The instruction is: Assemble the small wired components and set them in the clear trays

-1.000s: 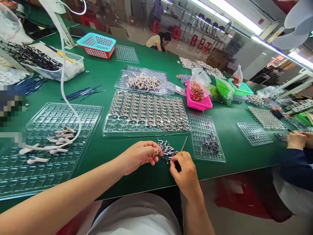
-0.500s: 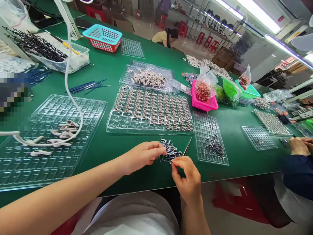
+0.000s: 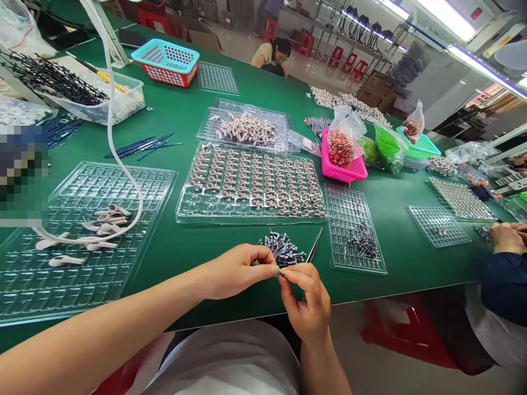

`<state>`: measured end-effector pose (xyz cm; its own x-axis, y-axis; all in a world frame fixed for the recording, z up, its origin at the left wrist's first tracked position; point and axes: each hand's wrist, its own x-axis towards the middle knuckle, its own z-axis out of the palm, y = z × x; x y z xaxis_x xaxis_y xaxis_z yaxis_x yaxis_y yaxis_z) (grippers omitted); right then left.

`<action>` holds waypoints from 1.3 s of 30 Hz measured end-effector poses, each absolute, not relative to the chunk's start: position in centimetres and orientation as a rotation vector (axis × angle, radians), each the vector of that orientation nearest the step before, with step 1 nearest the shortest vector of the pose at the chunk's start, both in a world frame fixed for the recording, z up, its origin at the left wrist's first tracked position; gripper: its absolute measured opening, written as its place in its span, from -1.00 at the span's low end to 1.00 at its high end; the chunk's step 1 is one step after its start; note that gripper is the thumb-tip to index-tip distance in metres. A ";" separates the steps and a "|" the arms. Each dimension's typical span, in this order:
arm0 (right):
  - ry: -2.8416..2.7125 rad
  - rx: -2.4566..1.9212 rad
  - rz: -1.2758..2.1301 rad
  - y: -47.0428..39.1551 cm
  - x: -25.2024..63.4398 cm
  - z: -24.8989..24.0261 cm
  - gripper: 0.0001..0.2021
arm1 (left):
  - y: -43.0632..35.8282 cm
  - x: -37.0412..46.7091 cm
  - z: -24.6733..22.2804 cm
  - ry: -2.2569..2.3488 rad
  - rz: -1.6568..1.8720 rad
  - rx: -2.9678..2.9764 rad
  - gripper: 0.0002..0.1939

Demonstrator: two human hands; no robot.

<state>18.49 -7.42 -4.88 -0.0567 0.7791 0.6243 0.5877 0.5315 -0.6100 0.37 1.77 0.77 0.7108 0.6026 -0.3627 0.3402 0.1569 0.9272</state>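
Observation:
My left hand (image 3: 242, 270) and my right hand (image 3: 309, 302) meet fingertip to fingertip near the table's front edge. Pinched between them is a small dark circuit board (image 3: 281, 275), mostly covered by the fingers. Just beyond lies a heap of similar small circuit boards (image 3: 283, 248) with thin wires. A pair of tweezers (image 3: 315, 244) rests beside the heap, points away from me, its rear end behind my right hand. Farther back, a clear plastic tray (image 3: 197, 213) holds rows of white earphone shells (image 3: 255, 178), with some front-left pockets unfilled.
A narrow tray (image 3: 340, 247) with more dark boards lies to the right. On the left, a white cable (image 3: 111, 131) loops over a large tray (image 3: 45, 285) with loose white shells. A pink basket (image 3: 343, 172) stands behind. At far right, a co-worker's hands (image 3: 508, 238) are at the table.
My left hand has drawn back from the heap towards me and now meets my right hand at the small circuit board. The right hand has shifted slightly left.

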 end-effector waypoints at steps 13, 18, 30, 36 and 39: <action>-1.508 -1.220 0.471 -7.9 18.1 -5.2 -0.78 | 1.3 0.3 0.8 0.815 0.295 1.525 -0.68; -1.493 -1.230 0.483 -8.0 18.2 -5.3 -0.77 | 1.3 0.4 0.7 0.840 0.279 1.534 -0.68; -1.586 -1.309 0.413 -7.5 18.1 -4.9 -0.82 | 1.3 0.5 1.0 0.848 0.340 1.295 -0.66; -1.539 -1.362 0.468 -7.7 18.2 -4.9 -0.92 | 0.8 0.7 0.6 0.898 0.435 1.486 -0.75; -1.507 -1.379 0.527 -7.7 18.4 -4.9 -0.95 | 0.4 0.6 0.0 0.890 0.598 1.803 -0.82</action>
<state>18.43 -7.73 -4.90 0.1338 0.9211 0.3656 0.4920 0.2586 -0.8313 0.65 0.37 0.01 0.6072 0.7946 0.0014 0.3020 -0.2325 0.9245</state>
